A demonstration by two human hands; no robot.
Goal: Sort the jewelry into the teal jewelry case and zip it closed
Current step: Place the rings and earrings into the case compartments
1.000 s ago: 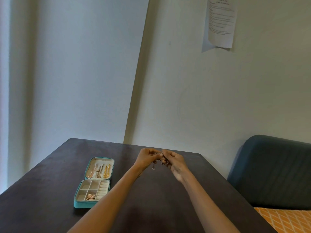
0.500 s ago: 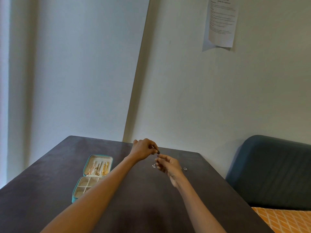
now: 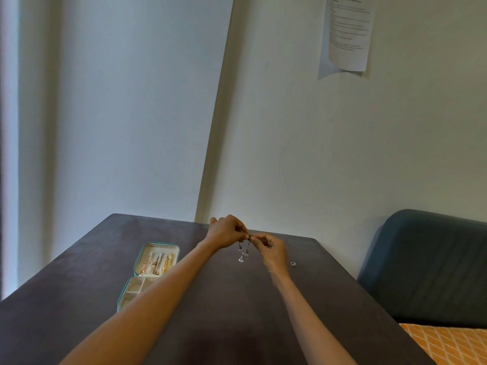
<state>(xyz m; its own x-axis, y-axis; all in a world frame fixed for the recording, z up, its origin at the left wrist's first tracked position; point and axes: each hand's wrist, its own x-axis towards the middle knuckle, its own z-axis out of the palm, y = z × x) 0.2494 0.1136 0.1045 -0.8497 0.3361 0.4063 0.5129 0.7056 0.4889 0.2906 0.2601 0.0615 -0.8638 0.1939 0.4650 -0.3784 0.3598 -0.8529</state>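
The teal jewelry case (image 3: 139, 262) lies open on the dark table (image 3: 79, 272), left of my arms. Gold pieces hang in its upright lid, and my left forearm hides part of its cream tray. My left hand (image 3: 225, 233) and my right hand (image 3: 271, 250) meet above the far middle of the table. Both pinch one small silver dangling piece (image 3: 243, 250), whose little pendants hang between them. A small silver ring (image 3: 293, 264) rests on the table just right of my right hand.
Pale walls rise right behind the table's far edge. A dark teal padded seat back (image 3: 432, 267) stands at the right, with an orange patterned cushion (image 3: 453, 343) below it. A paper sheet (image 3: 347, 32) hangs high on the wall.
My hands drew slightly apart half a second ago and have come back together on the silver piece. The view has tilted a little, and my left forearm now covers more of the case.
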